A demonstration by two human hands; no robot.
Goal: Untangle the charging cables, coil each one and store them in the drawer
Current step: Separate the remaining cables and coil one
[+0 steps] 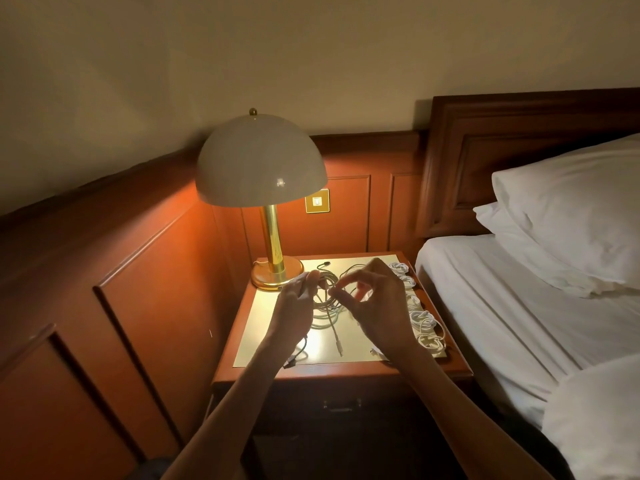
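Cables about half sorted, by the look of it. Between the hands and just under them, on the cream-topped wooden bench (263, 327): a loose heap of thin grey and dark charging cables (325, 308), loops crossing, not yet pulled apart. Just past the right hand (379, 308), along the bench edge next to the bed: a row of small white coiled cables (420, 318), neat little bundles, likely done with coiling. Near the left wrist: one thin black cable (298, 355) with a plug end, lying loose, not coiled.

Left hand (294, 308): fingers half bent, something small and pale at the tips, maybe a plug end. Cannot tell if truly held. Right hand: thumb and first finger pinching a thin strand of the heap, other fingers lifted and spread.

Below the wrists: dark wooden drawer (341, 401) with a metal handle, looking closed. Probably nothing put away yet. Left to do: pull the heap apart, coil each cable, coil the black one too, open the drawer, put every bundle inside.

Hard to see: the number of cables in the heap, too many loops to count. Part of the white row hidden behind the right hand. Drawer front very dark. Beyond the left hand: tall brass lamp with a cream dome shade (261, 161), glowing.
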